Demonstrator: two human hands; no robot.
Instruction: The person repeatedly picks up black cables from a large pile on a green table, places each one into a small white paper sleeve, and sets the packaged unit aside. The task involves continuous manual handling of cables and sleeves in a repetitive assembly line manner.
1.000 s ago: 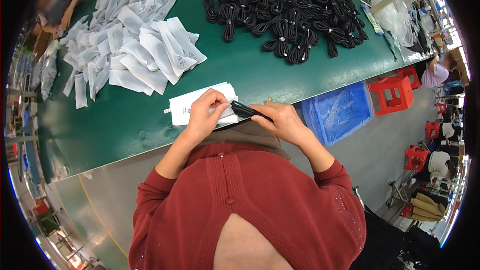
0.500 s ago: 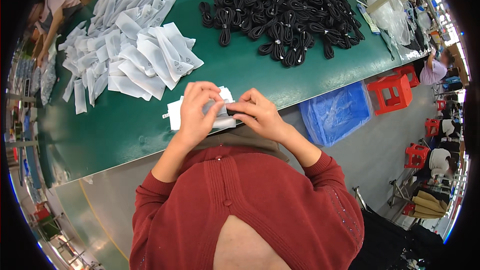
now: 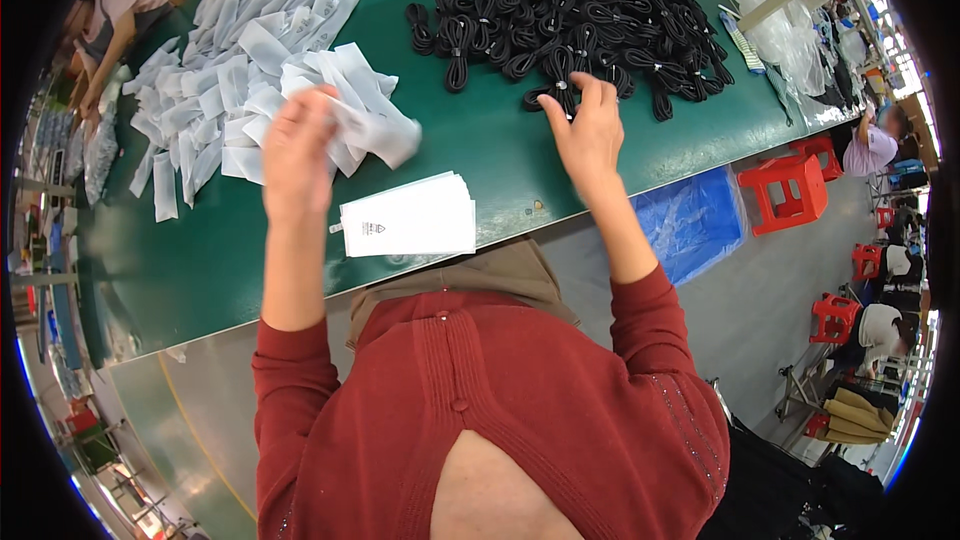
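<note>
My left hand (image 3: 298,150), smeared by motion, has its fingers closed on a frosted plastic pouch (image 3: 385,133) at the near edge of a heap of similar pouches (image 3: 225,90). Over on the right, my right hand (image 3: 590,140) reaches to the front of a pile of coiled black cables (image 3: 600,15). Its thumb and fingers are apart, close to one tied coil, and I see nothing held in them. Between my forearms a stack of flat white pouches (image 3: 415,220) lies at the table's near edge, the top one bearing a small printed mark.
All of this lies on a green table (image 3: 180,280). Right of me, below the edge, stands a blue bin (image 3: 690,225) with a clear liner, then a red stool (image 3: 785,190). Clear plastic bags (image 3: 775,25) lie at the far right. Another person (image 3: 115,20) works at the left.
Both hands have left the white stack and moved apart. My left hand went up and left with a pouch; my right hand went up and right to the cables, its fingers now spread.
</note>
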